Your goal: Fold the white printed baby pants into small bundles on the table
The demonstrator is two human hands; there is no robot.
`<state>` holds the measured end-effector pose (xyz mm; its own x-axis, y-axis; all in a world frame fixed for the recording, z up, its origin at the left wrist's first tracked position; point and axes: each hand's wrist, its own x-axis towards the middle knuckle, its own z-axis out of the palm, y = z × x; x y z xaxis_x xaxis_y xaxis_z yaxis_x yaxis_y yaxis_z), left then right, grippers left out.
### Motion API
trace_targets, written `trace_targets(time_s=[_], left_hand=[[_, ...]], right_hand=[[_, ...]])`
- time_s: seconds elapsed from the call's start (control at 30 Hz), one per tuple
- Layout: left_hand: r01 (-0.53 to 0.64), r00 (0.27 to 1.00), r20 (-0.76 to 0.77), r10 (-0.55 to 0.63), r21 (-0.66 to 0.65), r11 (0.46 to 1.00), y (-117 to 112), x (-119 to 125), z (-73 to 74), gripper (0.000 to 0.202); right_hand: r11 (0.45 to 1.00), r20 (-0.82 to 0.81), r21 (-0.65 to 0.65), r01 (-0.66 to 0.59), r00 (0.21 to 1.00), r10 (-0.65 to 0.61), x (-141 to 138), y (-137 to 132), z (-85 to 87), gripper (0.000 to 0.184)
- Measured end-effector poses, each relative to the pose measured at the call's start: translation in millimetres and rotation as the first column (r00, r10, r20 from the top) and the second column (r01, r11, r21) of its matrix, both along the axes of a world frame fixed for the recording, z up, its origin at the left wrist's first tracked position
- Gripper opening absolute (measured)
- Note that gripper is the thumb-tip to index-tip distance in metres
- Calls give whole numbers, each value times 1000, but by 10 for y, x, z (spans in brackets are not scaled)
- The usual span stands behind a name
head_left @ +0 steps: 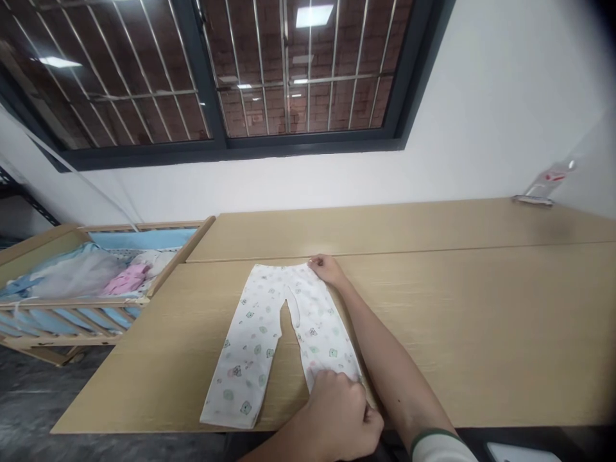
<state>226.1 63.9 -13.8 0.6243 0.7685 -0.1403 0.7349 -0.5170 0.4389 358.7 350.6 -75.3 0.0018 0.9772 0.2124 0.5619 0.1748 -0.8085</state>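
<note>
A pair of white baby trousers (250, 346) printed with small green and grey figures lies flat on the wooden table, waistband at the far side and legs toward me. My right hand (327, 269) reaches to the far right corner of the waistband and pinches it between thumb and fingers. Nearer to me, my left hand (341, 410) is closed over the lower end of the right trouser leg, hiding the hem there. The other leg rests free on the tabletop, spread a little to the left.
The light wooden table (457, 321) spans the view, with a seam along its back part. At left stands a wooden crib (96, 327) holding blue, white and pink cloth (128, 279). A clear plastic bag (548, 183) sits at the back right. Behind is a barred window (308, 83).
</note>
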Motion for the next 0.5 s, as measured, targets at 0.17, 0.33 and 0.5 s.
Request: trace_targets(time_s=[0.17,0.33,0.5], left_hand=[[-114,972,193,136,-119,986,-33,-245,111,29],[-173,816,465,342,-369,913,-136,-700,151,39],[-225,675,554,487,-473,852,-280,-1287,52,52]], right_hand=[[1000,-131,-14,11,991,-13,-36,-26,22,23],[997,-281,-20,81,956,-83,-230,-71,164,34],[997,-331,-24,67,941,-71,-724,-15,366,32]])
